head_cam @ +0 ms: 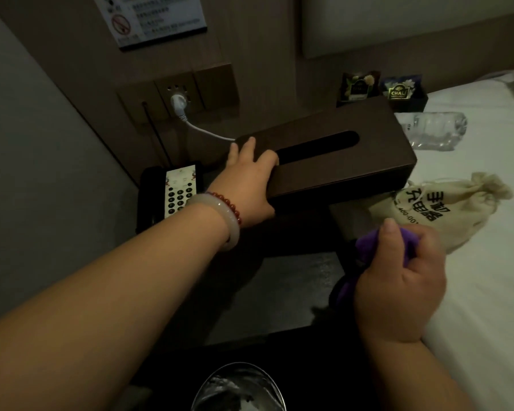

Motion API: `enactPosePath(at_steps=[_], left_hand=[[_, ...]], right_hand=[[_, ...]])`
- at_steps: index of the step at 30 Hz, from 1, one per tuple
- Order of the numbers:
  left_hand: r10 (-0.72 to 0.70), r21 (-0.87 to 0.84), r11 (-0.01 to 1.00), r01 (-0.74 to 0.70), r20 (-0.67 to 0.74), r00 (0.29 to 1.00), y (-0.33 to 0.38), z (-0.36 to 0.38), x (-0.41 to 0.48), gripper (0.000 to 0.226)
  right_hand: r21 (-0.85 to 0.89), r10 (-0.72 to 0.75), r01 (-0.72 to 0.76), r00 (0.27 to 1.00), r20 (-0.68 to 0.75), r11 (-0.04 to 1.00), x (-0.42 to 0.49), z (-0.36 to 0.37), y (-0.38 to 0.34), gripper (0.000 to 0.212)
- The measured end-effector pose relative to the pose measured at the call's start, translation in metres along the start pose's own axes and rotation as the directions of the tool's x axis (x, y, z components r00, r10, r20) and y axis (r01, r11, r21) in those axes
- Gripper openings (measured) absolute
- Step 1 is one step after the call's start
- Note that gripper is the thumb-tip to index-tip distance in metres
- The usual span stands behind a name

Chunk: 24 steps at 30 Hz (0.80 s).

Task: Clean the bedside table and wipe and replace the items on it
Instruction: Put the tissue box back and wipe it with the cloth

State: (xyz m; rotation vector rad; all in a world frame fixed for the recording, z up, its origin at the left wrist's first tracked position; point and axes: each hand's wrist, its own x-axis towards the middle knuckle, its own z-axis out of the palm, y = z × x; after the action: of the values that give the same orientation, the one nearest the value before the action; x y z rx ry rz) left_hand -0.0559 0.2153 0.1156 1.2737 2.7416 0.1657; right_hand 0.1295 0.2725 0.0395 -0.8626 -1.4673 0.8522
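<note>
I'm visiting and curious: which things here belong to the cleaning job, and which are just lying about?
Job: bedside table, tissue box in the left hand, purple cloth in the right hand, telephone; probably the drawstring bag and water bottle on the bed.
Lying about: wall notice, white plug, bin.

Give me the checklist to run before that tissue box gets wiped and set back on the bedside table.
1. Grip on the box: ok. The left hand grips the near end of the tissue box, fingers over the top.
2. Wiping tool ready: ok. The right hand holds the purple cloth.
3. Bedside table wiped: cannot tell, too dark.
4. White cable free of the box: cannot tell; it runs behind the box's end.
5. Phone out of the way: ok, it sits left of the box.
6. Other items replaced: not ok. The cloth bag and water bottle lie on the bed.
</note>
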Motion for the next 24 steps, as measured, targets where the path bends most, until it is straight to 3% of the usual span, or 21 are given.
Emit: enactPosePath(at_steps=[6,11,16,21,24], left_hand=[[-0.08,-0.022,0.997,0.08,-0.029,0.996,-0.016,0.01,-0.028,0.073],[-0.201,-0.043,0.979,0.199,-0.045,0.978,-0.035,0.023,-0.059,0.071],[-0.355,-0.093,0.931,0.352,-0.021,0.935,-0.067,0.052,-0.097,0.073],[-0.422,-0.128,0.901,0.415,-0.03,0.906,-0.088,0.079,-0.126,0.068],[-0.441,-0.128,0.892,0.433,-0.043,0.897,-0.096,0.085,-0.133,0.067]], right_hand=[[-0.013,-0.011,0.011,1.0,-0.029,1.0,0.004,-0.003,0.003,0.033],[-0.029,-0.109,0.109,0.994,0.022,0.994,-0.001,-0.002,0.002,0.021],[-0.018,-0.206,0.213,0.963,0.176,0.977,-0.011,0.009,0.005,0.02],[0.022,-0.278,0.292,0.882,0.381,0.956,-0.034,0.035,0.002,0.013],[0.025,-0.235,0.254,0.847,0.476,0.967,-0.047,0.054,-0.002,0.01]])
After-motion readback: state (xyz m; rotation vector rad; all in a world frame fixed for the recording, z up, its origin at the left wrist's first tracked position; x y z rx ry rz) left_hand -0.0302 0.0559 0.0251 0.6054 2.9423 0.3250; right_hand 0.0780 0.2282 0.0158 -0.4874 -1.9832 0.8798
